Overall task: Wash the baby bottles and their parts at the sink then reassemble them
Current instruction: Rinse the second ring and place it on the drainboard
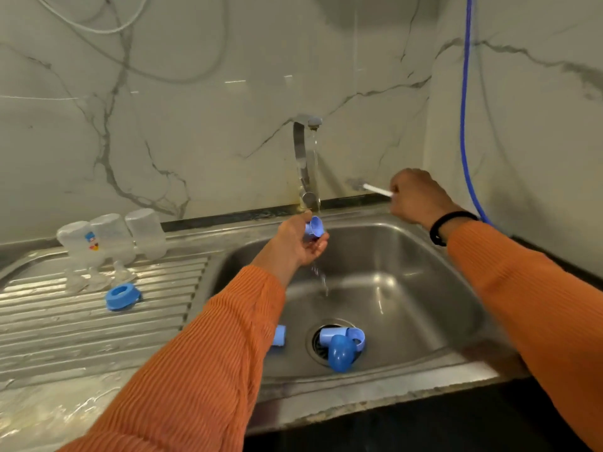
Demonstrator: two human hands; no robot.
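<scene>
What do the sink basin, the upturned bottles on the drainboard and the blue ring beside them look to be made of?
Sink basin: brushed stainless steel, by its grey sheen and soft reflections. Upturned bottles: likely translucent frosted plastic, light passing through cloudy walls. Blue ring: opaque, smooth moulded plastic, probably.

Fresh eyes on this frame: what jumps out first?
Two orange sleeves reach over the steel sink: the left hand holds a small blue part under the running tap, the right hand grips a white brush by the wall. More blue parts sit over the drain; three clear bottles stand inverted on the drainboard.

No legible txt; bottle (85,240) sticker too blurry to read.
</scene>
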